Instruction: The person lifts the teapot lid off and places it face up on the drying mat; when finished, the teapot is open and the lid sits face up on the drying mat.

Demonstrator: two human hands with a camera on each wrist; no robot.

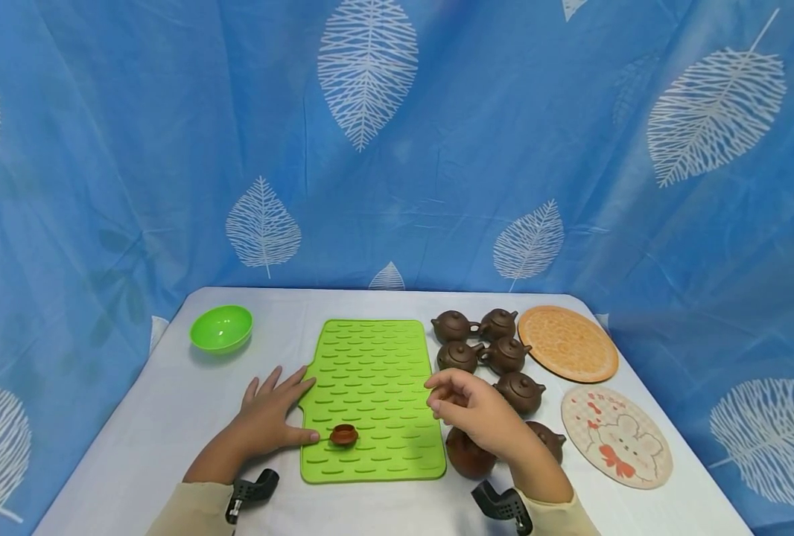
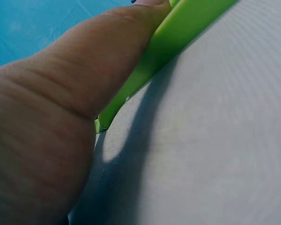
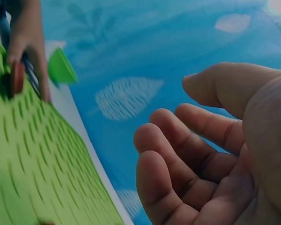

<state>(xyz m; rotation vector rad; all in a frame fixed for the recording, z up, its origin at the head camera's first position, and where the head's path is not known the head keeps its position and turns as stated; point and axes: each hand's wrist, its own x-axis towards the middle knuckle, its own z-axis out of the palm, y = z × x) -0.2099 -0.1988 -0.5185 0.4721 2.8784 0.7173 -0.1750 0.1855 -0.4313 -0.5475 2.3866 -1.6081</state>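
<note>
My left hand [image 1: 267, 417] rests at the left edge of the green ridged mat [image 1: 377, 380], fingers spread and thumb lying on the mat. Just right of that thumb is a small reddish-brown cup-like piece [image 1: 344, 435] with nubs at its sides; in the right wrist view this small piece [image 3: 17, 77] looks blurred. My right hand [image 1: 474, 409] hovers at the mat's right edge, in front of several dark brown teapots [image 1: 458, 356]. Its fingers [image 3: 152, 173] are loosely curled with nothing between them and the thumb. A rounder reddish-brown pot [image 1: 469, 454] is partly hidden beneath the right hand.
A green bowl [image 1: 221, 330] stands at the back left of the white table [image 1: 169, 402]. To the right lie a round orange-brown mat [image 1: 567, 342] and a round rabbit-print mat [image 1: 617, 437]. A blue leaf-patterned curtain [image 1: 437, 186] hangs behind.
</note>
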